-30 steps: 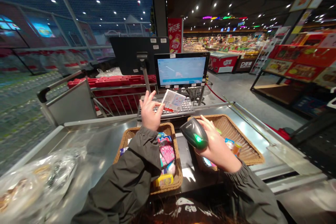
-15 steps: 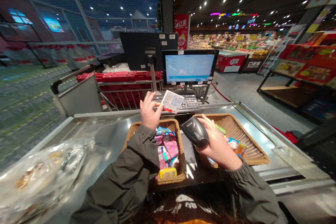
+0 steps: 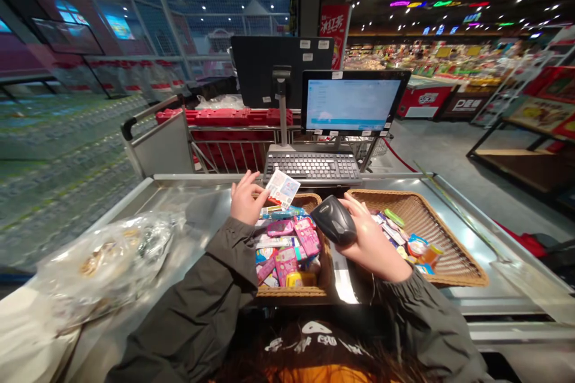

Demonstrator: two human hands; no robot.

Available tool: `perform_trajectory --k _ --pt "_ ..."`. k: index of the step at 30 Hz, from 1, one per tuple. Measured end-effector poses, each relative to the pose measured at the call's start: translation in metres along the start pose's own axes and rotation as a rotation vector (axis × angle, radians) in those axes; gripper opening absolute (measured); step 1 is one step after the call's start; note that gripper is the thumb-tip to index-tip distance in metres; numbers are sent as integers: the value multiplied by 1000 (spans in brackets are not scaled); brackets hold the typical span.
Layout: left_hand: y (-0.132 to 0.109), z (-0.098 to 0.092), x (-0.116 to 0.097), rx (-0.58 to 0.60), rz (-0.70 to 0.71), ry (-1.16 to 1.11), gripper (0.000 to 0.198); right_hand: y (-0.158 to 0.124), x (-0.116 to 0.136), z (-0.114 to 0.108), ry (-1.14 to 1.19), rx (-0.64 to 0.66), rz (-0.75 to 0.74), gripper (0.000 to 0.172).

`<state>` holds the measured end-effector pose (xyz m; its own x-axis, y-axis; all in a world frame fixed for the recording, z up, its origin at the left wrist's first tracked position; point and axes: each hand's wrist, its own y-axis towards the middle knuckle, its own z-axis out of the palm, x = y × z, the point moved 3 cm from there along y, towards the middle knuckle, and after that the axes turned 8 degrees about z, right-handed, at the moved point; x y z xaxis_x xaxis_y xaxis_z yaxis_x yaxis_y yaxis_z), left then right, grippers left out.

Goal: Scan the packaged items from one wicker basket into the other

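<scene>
- Centrally, the left hand (image 3: 245, 198) held a small pale packet (image 3: 282, 189); thumb and forefinger were clamped on its left edge, and the remaining fingers stood slightly spread.
- The packet lay between 2 and 3 o'clock of that hand, raised over the far side of the first basket (image 3: 291, 291), its printed face toward the viewer and a red strip along its near edge.
- The right hand (image 3: 371, 239) was closed around a black scanner (image 3: 333, 220), which projected between 9 and 10 o'clock from it; a gap showed between scanner and packet.
- The first basket, of brown wicker, stood at 6 o'clock of the packet and contained many small goods, among them a pink pack (image 3: 285, 260) and a yellow one (image 3: 300, 279).
- The second basket (image 3: 449, 239) extended toward 3 o'clock from the right hand, with fewer goods, including a green item (image 3: 394, 218).
- The keyboard (image 3: 314, 166) was at 2 o'clock of the packet; a lit screen (image 3: 351, 105) rose at 1 o'clock of the keyboard, and a second monitor (image 3: 256, 72), seen from behind, at 11 o'clock.
- Both baskets rested on a metal counter (image 3: 197, 209); a clear plastic bag (image 3: 108, 263) lay there between 8 and 9 o'clock of the left hand, its contents unclear.
- A wire cart (image 3: 229, 152) stood beyond the counter, at 11 o'clock of the left hand.
</scene>
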<state>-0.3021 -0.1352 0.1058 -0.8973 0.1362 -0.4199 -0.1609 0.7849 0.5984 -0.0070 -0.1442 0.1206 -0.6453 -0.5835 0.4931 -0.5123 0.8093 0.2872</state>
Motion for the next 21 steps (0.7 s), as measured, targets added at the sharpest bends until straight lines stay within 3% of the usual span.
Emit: perform_trajectory --k 13,17,21 --pt "-52 2 94 392 -281 277 25 11 11 22 9 80 -30 41" --pt "-58 6 100 469 -275 403 20 13 12 24 17 83 -18 44" --pt "-49 2 81 456 -144 360 25 13 9 24 19 79 -20 41"
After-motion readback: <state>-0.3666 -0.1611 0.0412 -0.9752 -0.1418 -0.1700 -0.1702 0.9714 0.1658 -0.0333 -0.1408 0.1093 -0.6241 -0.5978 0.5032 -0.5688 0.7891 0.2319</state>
